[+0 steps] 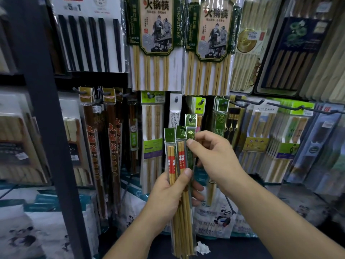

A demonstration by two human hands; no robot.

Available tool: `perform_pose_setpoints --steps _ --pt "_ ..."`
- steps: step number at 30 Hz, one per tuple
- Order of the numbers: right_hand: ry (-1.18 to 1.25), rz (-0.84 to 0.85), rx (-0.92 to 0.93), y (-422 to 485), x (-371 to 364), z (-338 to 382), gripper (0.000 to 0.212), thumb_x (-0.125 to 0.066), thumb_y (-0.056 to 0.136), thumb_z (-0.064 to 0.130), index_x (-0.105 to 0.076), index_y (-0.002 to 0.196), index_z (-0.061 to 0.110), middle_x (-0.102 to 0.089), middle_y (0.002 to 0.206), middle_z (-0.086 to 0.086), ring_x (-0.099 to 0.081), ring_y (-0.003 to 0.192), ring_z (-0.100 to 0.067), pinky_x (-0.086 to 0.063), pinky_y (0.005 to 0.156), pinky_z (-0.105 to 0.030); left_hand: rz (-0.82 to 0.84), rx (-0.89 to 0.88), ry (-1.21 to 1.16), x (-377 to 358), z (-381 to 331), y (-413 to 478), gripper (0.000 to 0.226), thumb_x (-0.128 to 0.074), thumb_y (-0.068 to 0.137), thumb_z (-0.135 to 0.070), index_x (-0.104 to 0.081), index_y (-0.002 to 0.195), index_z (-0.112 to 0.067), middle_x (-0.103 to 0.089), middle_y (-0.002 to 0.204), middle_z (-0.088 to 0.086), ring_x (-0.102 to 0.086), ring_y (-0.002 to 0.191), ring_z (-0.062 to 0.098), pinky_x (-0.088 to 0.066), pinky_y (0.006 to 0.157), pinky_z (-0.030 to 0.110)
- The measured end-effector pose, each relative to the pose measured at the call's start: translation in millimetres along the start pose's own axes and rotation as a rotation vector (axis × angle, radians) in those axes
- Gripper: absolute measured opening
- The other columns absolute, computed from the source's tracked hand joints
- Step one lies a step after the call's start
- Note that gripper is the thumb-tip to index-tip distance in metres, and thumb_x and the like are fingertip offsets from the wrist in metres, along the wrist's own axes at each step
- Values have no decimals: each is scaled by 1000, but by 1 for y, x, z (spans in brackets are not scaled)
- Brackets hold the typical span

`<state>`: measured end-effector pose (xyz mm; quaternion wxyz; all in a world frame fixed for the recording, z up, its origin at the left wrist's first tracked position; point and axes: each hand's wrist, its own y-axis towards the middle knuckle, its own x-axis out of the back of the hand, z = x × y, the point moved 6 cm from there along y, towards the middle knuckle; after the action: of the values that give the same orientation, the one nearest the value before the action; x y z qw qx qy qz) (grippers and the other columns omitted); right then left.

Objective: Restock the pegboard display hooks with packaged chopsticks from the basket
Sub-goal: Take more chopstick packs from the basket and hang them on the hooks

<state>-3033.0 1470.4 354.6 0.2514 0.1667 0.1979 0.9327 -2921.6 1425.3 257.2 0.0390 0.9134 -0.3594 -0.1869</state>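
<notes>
Slim chopstick packets (171, 161) are gripped upright and fanned in the left hand (166, 197). One is pinched at its green top by the right hand (211, 156), probably to be separated for a pegboard hook (175, 99) above.

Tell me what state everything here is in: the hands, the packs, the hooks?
Left hand: grips a fan of packs, upright.
Right hand: pinches the top of one pack in the fan.
Held packs: sealed, off the hooks.
Hotpot packs: sealed, hanging in the top row.
Long hooks: tips bare, packs hanging further back.
</notes>
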Motion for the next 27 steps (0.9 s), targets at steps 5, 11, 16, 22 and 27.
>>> perform_pose_setpoints --steps 5,11,16,22,27 --pt "31 -139 44 10 20 6 15 -67 97 20 -63 99 35 -60 64 15 -53 55 0 -47 52 -17 -142 -29 72 10 -2 2 39 -67 80 -53 -71 92 -16 -79 89 9 -77 80 20 -58 63 23" --pt "39 -363 55 27 59 21 25 -59 102 38 -72 81 44 -60 66 15 -53 58 -2 -46 58 -23 -83 -31 19 6 -3 4 55 -62 90 -40 -55 113 9 -74 86 14 -74 80 29 -63 70 42" --pt "61 -399 -16 39 69 9 44 -57 103 39 -61 100 -6 -53 119 -32 -41 108 -32 -49 82 -19 -70 -31 21 2 -2 4 56 -63 89 -41 -56 110 10 -72 84 14 -72 78 28 -62 68 42" --pt "52 -433 -14 44 75 3 46 -60 101 36 -58 95 -10 -60 96 -33 -57 86 -42 -41 53 1 -65 -34 11 2 -3 5 53 -62 89 -39 -56 109 10 -72 81 12 -72 75 26 -63 67 41" --pt "21 -432 -20 44 75 4 45 -60 101 35 -56 85 -7 -44 74 -4 -41 70 -12 -40 51 -2 -75 -36 25 4 -1 5 48 -63 89 -40 -58 105 5 -72 80 10 -72 74 25 -63 67 42"
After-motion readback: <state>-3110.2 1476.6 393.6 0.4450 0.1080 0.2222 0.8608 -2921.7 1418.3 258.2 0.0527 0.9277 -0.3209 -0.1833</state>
